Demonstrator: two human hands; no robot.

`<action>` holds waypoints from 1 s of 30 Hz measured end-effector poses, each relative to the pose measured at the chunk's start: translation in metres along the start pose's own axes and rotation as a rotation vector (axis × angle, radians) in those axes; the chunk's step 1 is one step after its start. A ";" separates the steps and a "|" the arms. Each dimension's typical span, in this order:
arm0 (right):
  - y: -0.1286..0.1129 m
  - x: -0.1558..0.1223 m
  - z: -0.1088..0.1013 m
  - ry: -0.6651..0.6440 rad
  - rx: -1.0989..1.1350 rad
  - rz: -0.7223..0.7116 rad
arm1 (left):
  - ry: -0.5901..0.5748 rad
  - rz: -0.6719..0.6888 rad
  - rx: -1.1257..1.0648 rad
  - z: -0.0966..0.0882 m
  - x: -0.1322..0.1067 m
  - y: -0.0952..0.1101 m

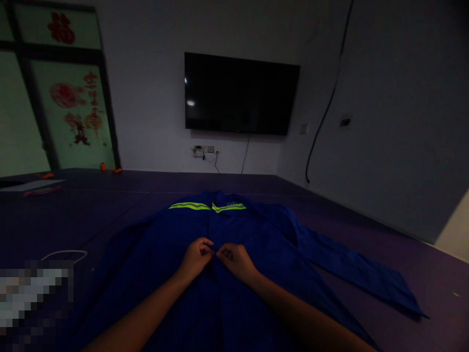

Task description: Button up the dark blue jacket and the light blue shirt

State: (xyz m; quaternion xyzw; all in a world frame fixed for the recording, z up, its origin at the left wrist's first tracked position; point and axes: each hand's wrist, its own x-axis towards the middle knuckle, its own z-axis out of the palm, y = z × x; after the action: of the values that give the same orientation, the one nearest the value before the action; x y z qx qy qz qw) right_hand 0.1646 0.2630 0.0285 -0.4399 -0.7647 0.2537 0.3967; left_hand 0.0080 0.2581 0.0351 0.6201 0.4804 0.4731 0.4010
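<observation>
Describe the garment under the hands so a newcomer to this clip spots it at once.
Below the black television on the far wall, a blue jacket lies spread on the purple floor, one sleeve stretched right. The left hand and right hand pinch its front centre. Nothing else nearby has its fluorescent yellow-green stripes across the top.

Matt blue cloth jacket (pixel 176 274)

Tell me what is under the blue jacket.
The blue jacket lies spread on the dark purple floor, which shows around it. The left hand and right hand pinch its front from above. Anything beneath the cloth itself is hidden.
</observation>
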 end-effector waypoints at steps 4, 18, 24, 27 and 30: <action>0.001 0.000 0.001 -0.005 0.000 -0.004 | -0.005 0.041 0.042 0.002 -0.001 0.002; -0.004 -0.001 0.001 0.018 -0.057 -0.040 | -0.002 0.097 0.290 0.004 -0.003 0.004; -0.002 -0.001 0.000 0.008 -0.050 -0.036 | -0.018 0.074 0.241 0.004 -0.003 0.004; 0.000 -0.001 0.001 0.001 -0.041 -0.028 | -0.026 0.063 0.226 0.004 -0.002 0.002; 0.001 -0.001 0.001 0.004 -0.041 -0.027 | -0.030 0.063 0.222 0.003 -0.001 0.001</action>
State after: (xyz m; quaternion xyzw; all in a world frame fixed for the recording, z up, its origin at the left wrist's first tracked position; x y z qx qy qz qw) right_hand 0.1641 0.2625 0.0268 -0.4378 -0.7750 0.2318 0.3925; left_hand 0.0111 0.2564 0.0352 0.6825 0.5040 0.4202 0.3218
